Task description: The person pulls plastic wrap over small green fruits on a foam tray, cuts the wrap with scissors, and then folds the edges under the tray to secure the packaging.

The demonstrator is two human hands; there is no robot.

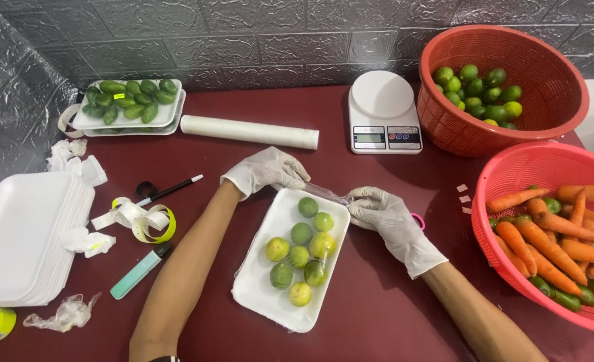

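Limes (pixel 301 253) already fill the white foam tray (pixel 263 288) on my tabletop (pixel 377 295). My left hand (pixel 267 171) and right hand (pixel 387 214) both pinch clear film (pixel 327 194) at the far end; wrapping looks barely begun.

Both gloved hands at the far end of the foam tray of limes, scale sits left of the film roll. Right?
Not quite. In the head view the scale sits right of the film roll, beside the red basket. The rest holds: left hand and right hand work at the far end of the foam tray of limes.
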